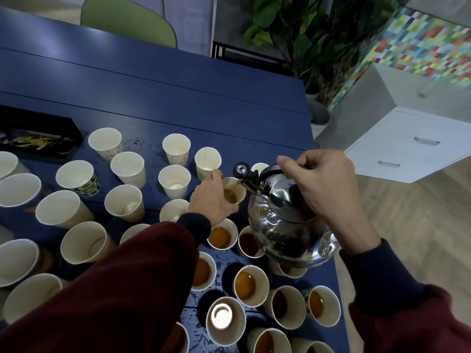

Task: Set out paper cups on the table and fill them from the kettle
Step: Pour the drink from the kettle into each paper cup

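Note:
Many paper cups stand on the blue table (178,93). My right hand (328,184) grips the black handle of a shiny steel kettle (288,230), tilted left with its spout over one cup. Brown liquid runs into that paper cup (235,193), which my left hand (212,202) holds by its side. Several cups nearer me, such as one filled cup (220,236), hold brown liquid. Cups to the left, such as an empty cup (174,180), hold none.
A black tray (38,138) with dark and yellow items lies at the table's left. Water drops spot the table among the near cups. The table's right edge runs just past the kettle. Beyond it are a white drawer unit (413,146), a potted plant (305,34) and a green chair (127,21).

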